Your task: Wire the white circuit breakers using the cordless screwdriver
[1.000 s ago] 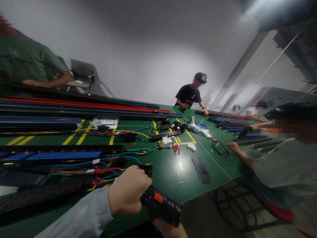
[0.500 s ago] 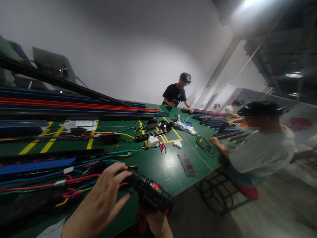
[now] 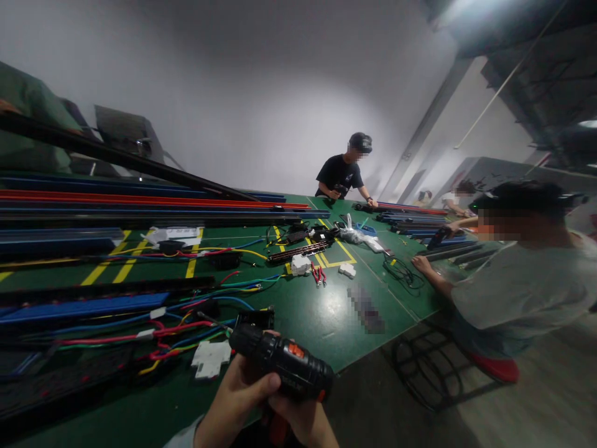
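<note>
A black electric screwdriver with an orange switch is held low at the near edge of the green table. My left hand wraps its body from the left, thumb on top. My right hand grips it from below, mostly hidden under the tool. The tool's nose points left toward a small black box and a white part lying among red, blue and green wires.
Long blue, red and black rails lie along the left of the table. A person in grey sits at the right edge, another in black stands at the far end. White parts and red-handled pliers lie mid-table.
My left hand left the wires and black box and came back onto the screwdriver body. The white part it covered now shows. The view swung slightly right and back.
</note>
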